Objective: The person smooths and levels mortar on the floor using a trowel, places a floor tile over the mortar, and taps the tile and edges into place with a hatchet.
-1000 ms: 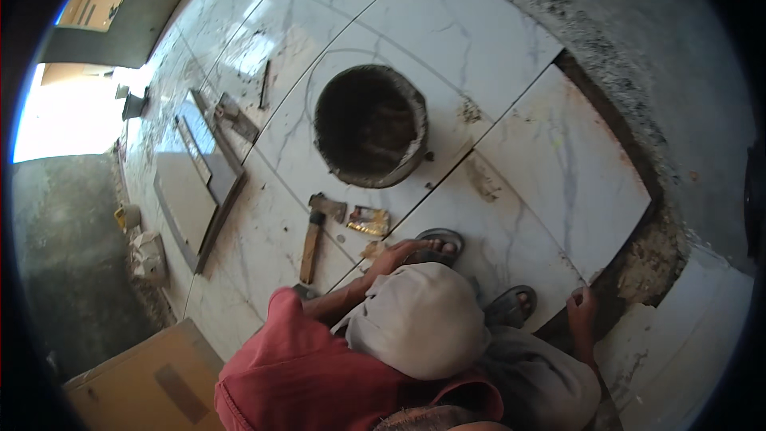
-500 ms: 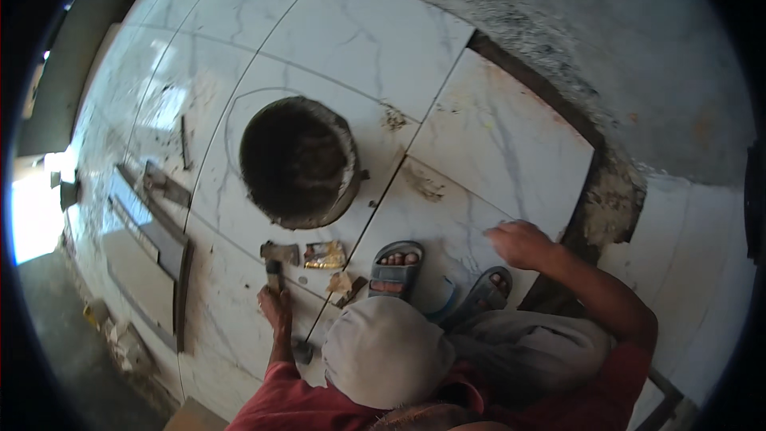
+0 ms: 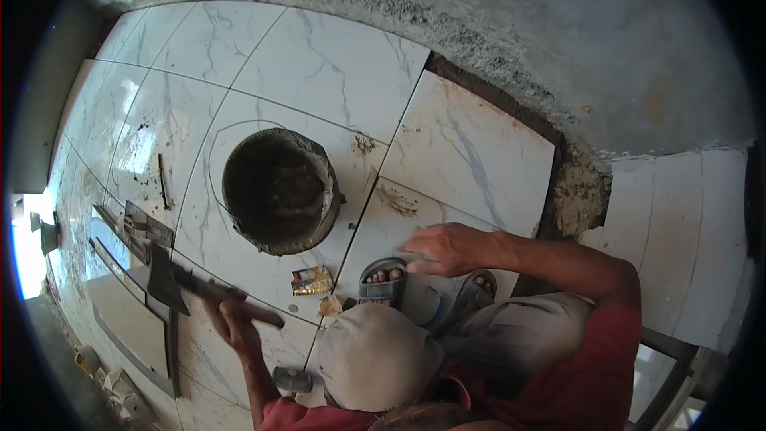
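Note:
My left hand is closed on the wooden handle of a hatchet, lifted at the lower left beside the stacked tile pieces. My right hand hangs over the tiles just above my sandalled feet, fingers apart and slightly blurred, with nothing visible in them. A mortar-crusted bucket with a wire handle stands ahead of me. A crumpled gold packet lies between bucket and feet, and a dark mallet head lies by my left forearm.
Marbled tiles cover the floor up to a rough concrete wall. An unfilled gap runs along the tile edge at the right. A metal trowel and a thin rod lie at the left, and a dark frame is at the lower right.
My left hand has taken hold of the hatchet and lifted it leftward. My right hand has moved from the tile edge to above my feet. The view has turned.

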Demonstrator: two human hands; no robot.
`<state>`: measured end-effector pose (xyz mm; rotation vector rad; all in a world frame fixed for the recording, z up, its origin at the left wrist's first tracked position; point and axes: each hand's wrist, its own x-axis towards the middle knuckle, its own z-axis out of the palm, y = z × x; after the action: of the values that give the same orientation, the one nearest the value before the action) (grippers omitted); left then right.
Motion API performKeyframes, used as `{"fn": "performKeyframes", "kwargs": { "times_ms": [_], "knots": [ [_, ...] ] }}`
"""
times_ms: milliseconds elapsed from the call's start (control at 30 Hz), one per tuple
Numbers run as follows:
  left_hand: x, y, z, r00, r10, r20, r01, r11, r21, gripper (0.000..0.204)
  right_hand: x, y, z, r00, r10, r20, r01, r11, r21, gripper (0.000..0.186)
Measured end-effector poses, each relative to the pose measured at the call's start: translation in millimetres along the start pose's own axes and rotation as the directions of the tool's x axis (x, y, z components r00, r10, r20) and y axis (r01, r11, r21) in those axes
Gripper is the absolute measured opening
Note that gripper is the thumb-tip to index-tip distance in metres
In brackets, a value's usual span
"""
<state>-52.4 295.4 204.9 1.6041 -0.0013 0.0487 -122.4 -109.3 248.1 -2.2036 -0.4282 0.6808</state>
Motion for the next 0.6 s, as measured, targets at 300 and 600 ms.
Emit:
{"fn": "performKeyframes", "kwargs": {
  "times_ms": [300,600],
  "knots": [
    [27.3,35.5,246.0,0.555,0.208,0.805,0.301,0.852,-0.428,0.054,-15.6,-35.1,-60.3,0.965,0.193,-0.177,-0.140,0.951,0.274,0.073],
    [12.6,-41.9,371.0,0.118,0.152,0.981,-0.233,0.965,-0.122,0.068,-106.9,91.4,-31.4,0.745,0.557,-0.366,-0.133,0.662,0.737,0.047]
  ]
}}
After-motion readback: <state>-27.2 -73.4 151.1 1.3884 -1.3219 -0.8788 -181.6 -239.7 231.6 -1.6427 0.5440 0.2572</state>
